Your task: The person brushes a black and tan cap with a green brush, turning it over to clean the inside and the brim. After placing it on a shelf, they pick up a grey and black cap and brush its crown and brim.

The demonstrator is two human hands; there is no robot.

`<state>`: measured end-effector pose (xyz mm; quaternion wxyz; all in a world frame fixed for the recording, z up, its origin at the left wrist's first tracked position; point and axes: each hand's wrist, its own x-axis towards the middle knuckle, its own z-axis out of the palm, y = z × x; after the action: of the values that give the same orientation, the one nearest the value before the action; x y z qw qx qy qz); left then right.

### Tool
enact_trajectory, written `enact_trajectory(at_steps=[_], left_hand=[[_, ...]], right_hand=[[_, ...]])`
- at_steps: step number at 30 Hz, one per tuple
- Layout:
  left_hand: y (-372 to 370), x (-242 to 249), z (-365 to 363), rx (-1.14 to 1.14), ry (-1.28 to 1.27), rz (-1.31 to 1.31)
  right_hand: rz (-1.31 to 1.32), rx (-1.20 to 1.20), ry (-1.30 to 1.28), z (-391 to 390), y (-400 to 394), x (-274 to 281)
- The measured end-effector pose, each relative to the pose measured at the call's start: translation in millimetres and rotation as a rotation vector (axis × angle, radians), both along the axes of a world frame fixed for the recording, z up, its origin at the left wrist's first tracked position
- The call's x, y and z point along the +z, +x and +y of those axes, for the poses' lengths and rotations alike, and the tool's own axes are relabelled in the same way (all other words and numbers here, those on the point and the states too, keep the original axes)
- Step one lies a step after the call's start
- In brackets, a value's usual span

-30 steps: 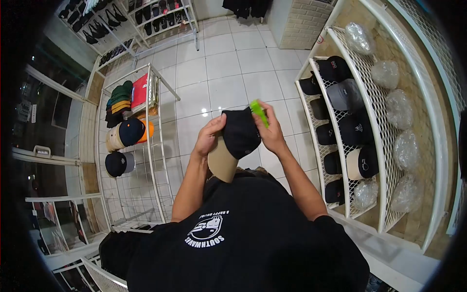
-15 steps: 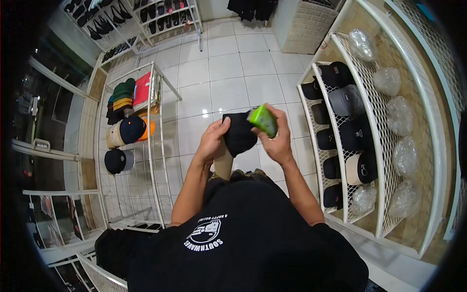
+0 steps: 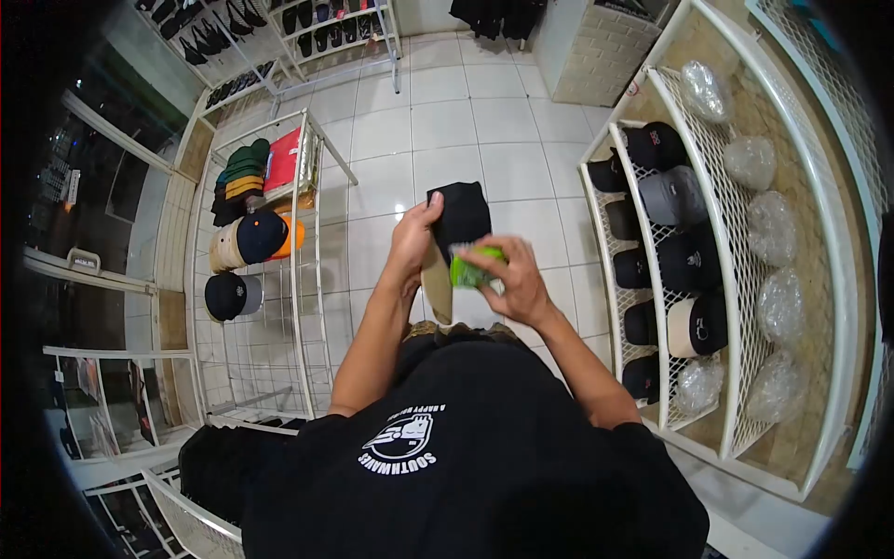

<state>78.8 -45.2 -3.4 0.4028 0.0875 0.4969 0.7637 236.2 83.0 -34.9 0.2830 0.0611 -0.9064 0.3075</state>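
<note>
My left hand point(image 3: 411, 240) grips a cap point(image 3: 463, 212) with a black crown and a tan brim point(image 3: 435, 287), its thumb lying over the crown's edge. The cap is held out in front of my body, brim toward me. In my right hand point(image 3: 518, 281) is a bright green brush point(image 3: 467, 267), pressed close to the lower part of the crown near the brim. The right fingers are slightly blurred and wrap round the brush. Its bristle side is mostly hidden against the cap.
A white mesh shelf point(image 3: 659, 270) on the right holds several caps and clear plastic-wrapped bundles point(image 3: 775, 307). To the left, a white rack point(image 3: 296, 279) carries stacked caps point(image 3: 244, 238) and a red package point(image 3: 284, 158). White floor tiles point(image 3: 447, 121) lie ahead; shoe shelves point(image 3: 326, 33) stand at the back.
My right hand has brought the brush down and left, from the crown's right side to its lower part near the brim. The cap has tilted, with its crown now higher.
</note>
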Motion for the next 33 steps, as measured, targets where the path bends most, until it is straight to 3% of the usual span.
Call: enact_trajectory(at_steps=[2,6,8,10,12,15,20,24,26,28,30,33], left_hand=[[-5.9,-10.1,-3.4,-0.009,-0.017,-0.008],[16.4,5.4,1.4,-0.048,-0.031,-0.014],[3.5,-19.7,-0.8,-0.070,-0.003,0.071],[-6.7,-13.4,-4.7,-0.004,0.021,-0.066],[-17.7,-7.5,-10.0,-0.016,0.094,-0.078],[-18.8,4.2,-19.4,0.017,0.190,-0.018],[1.9,-2.8,4.3,0.106,0.412,-0.089],[7.0,-2.3,13.7,0.163,0.504,-0.081],[6.0,-5.0,10.3,0.172,0.522,-0.095],[-6.6,-15.0,-2.3,0.135,0.396,0.106],[-20.8,-14.1,-23.4,-0.034,0.269,0.211],[-17.6,-2.5,-43.2,-0.245,-0.106,0.441]], right_hand=[[-0.076,0.037,-0.047,3.3,10.8,2.9],[0.115,-0.149,-0.099,10.8,-13.9,36.8],[0.075,-0.083,-0.031,5.9,-13.6,27.4],[-0.046,0.016,-0.027,4.1,3.1,6.7],[-0.198,-0.048,-0.006,12.3,21.3,-16.5],[-0.023,-0.180,-0.786,22.9,19.7,-36.8],[-0.118,0.206,-1.930,16.8,14.8,-27.9],[-0.264,0.320,-2.186,9.4,13.6,-44.1],[-0.224,0.360,-2.177,22.8,15.0,-59.0],[-0.178,0.405,-2.168,37.6,18.3,-56.6],[-0.260,0.099,-1.896,51.5,25.1,-41.9],[-0.315,0.054,-1.714,62.4,31.8,-18.9]])
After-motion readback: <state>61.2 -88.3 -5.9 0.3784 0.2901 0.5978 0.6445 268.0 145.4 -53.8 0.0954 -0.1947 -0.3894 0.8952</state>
